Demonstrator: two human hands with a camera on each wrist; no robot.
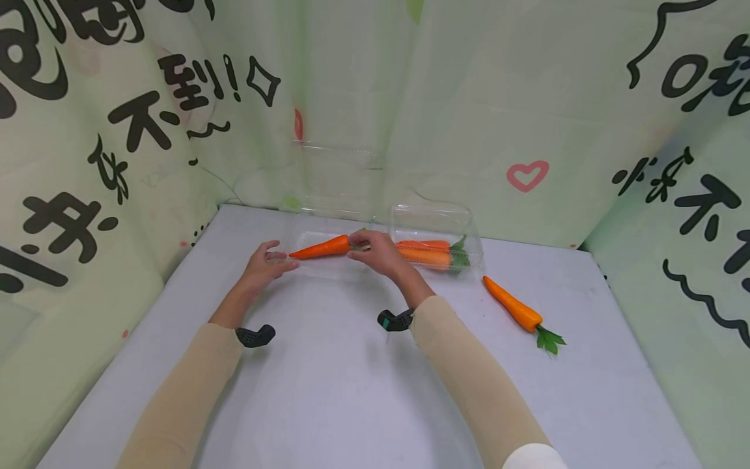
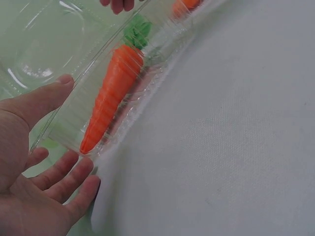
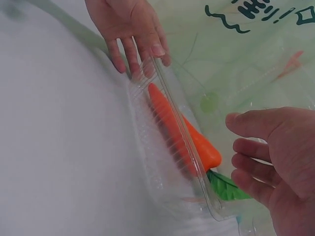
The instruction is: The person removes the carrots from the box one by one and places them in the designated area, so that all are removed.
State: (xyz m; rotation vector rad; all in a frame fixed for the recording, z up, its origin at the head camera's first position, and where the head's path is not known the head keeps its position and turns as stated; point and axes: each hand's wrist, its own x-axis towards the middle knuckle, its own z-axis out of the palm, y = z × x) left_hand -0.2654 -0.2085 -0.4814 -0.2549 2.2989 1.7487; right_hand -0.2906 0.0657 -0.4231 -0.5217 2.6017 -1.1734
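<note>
One orange carrot [image 1: 321, 249] with green leaves lies in a clear plastic container [image 2: 64, 130], its pointed tip toward the left end. My left hand [image 1: 265, 268] is at that end, thumb at the rim and fingers fairly straight beside the end wall. Over the leafy end in the head view is my right hand [image 1: 383, 254]. The right wrist view shows the right hand [image 3: 280, 157] with fingers loosely bent, apart from the carrot [image 3: 179, 132] and holding nothing. Its leaves [image 3: 227, 187] lie near those fingertips.
A second clear container [image 1: 477, 254] holds carrots [image 1: 424, 255] with green leaves, just right of my right hand. Another carrot [image 1: 512, 304] lies on the white table [image 1: 328, 397] at the right. A printed pale green curtain [image 1: 457, 130] stands behind and along both sides.
</note>
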